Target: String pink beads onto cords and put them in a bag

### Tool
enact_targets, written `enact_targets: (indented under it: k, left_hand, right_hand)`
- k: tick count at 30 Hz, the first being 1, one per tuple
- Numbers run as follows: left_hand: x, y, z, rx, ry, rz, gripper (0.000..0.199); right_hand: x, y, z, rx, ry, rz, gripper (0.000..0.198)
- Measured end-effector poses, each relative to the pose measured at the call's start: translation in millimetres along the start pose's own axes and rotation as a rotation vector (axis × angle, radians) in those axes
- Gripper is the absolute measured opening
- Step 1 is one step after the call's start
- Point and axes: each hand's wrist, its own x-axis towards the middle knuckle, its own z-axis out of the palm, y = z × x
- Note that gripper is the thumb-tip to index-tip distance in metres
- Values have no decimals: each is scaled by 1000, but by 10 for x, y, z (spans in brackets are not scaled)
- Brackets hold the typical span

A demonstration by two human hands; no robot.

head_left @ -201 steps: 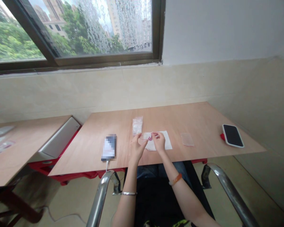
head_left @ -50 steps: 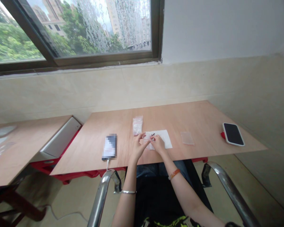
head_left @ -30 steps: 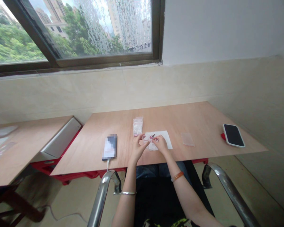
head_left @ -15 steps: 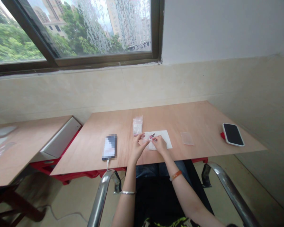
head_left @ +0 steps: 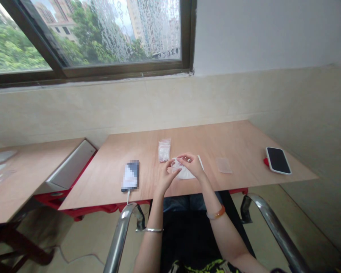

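Note:
My left hand hovers at the left edge of a white sheet, its thumb and forefinger curved and apart. A faint thin line shows near those fingertips, too fine to identify. My right hand is above the sheet, thumb and forefinger brought together close to my left fingertips. Whatever the right fingertips pinch is too small to make out. Small dark-red pieces on the sheet are mostly hidden behind my right hand. Just behind my left hand lies a stack of clear plastic bags.
A flat clear sleeve lies right of the sheet. A phone with a cable is on the left, and a white-edged phone rests on something red at the right. Metal armrests flank me. Another table stands left.
My right hand has risen and shifted slightly left and away from me, covering the dark-red pieces. My left hand has stayed almost still.

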Motion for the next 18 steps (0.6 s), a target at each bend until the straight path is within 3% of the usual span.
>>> enact_targets:
  k: [3, 7, 11, 18]
  left_hand:
    - [2, 23, -27, 13, -1, 13, 38]
    - [2, 13, -71, 4, 19, -1, 42]
    - [-1, 0, -73, 33, 29, 8, 42]
    - [-17, 49, -51, -6, 21, -9, 42]
  right_hand:
    - [-5, 36, 42, -33, -37, 3, 22]
    - [17, 327, 54, -65, 72, 96, 25]
    - [-30, 665, 22, -381, 171, 192, 15]
    - [-139, 937, 88, -767, 112, 243, 22]
